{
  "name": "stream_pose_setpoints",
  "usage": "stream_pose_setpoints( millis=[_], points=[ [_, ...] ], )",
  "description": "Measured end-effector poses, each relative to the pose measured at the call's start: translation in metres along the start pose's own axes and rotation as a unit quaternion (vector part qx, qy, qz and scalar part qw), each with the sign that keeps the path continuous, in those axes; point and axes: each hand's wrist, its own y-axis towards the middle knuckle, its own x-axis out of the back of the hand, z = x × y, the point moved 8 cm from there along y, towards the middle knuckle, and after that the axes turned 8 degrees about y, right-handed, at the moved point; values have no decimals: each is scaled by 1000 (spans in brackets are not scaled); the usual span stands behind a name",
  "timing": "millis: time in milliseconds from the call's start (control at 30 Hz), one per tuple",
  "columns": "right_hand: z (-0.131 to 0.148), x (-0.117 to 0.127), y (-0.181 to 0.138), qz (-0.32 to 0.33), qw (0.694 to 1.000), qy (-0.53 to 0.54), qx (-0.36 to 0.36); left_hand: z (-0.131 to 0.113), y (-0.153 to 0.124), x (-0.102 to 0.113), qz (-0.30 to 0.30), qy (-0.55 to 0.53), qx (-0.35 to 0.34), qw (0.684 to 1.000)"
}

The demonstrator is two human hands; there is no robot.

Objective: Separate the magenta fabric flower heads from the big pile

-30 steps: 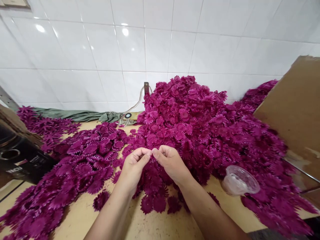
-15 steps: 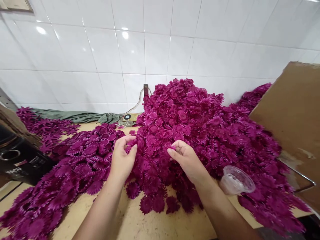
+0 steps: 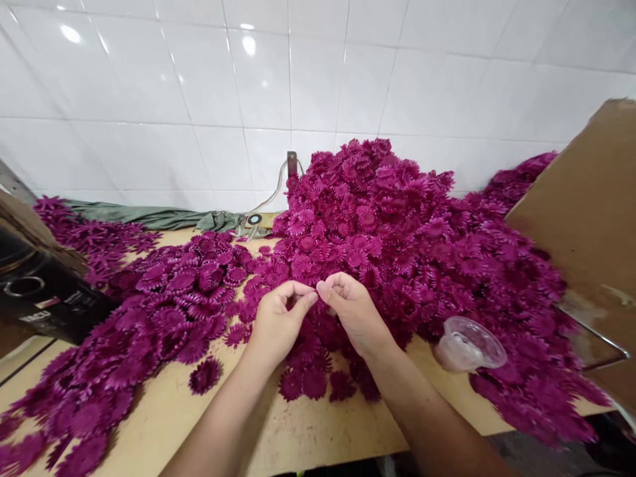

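Note:
A tall heap of magenta fabric flower heads [image 3: 377, 225] covers the back and right of a wooden table [image 3: 318, 430]. A flatter spread of the same flowers [image 3: 163, 311] lies to the left. My left hand [image 3: 278, 321] and my right hand [image 3: 350, 308] meet at the heap's front edge, fingertips pinched together and almost touching each other. Both are closed on something small among the flowers; what they pinch is hidden by the fingers. Loose flower heads [image 3: 313, 383] lie just below my wrists.
A clear plastic cup [image 3: 467, 344] lies on its side right of my right forearm. A cardboard flap [image 3: 591, 199] stands at the right, a black appliance [image 3: 34, 298] at the left edge. Green cloth [image 3: 163, 217] and a cable run along the white tiled wall.
Half a second ago my hands were apart, the left toward the left spread and the right at the heap. They have come back together at the heap's front, pinched as one second ago.

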Motion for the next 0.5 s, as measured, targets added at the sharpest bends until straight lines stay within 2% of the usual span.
stream_pose_setpoints(
  millis=[67, 167, 267, 333, 400, 433, 467, 500],
  points=[
    [3, 3, -2, -13, 1000, -5, 16, 7, 7, 20, -65, -37, 6, 997],
    [19, 26, 4, -60, 995, -39, 72, 20, 16, 57, -172, -88, 26, 981],
    [55, 59, 20, -111, 966, -158, 170, 20, 29, 73, -162, -26, 9, 986],
    [83, 75, 28, -155, 908, -306, 241, 15, 36, 79, -153, 70, -24, 985],
    [105, 79, 26, -207, 817, -447, 299, 9, 37, 83, -163, 176, -59, 969],
    [110, 74, 21, -215, 779, -495, 321, 7, 35, 85, -163, 218, -67, 960],
    [110, 65, 14, -204, 753, -527, 337, 7, 32, 86, -156, 249, -68, 954],
    [105, 53, 6, -172, 744, -547, 344, 9, 27, 87, -141, 271, -60, 950]
  ],
)
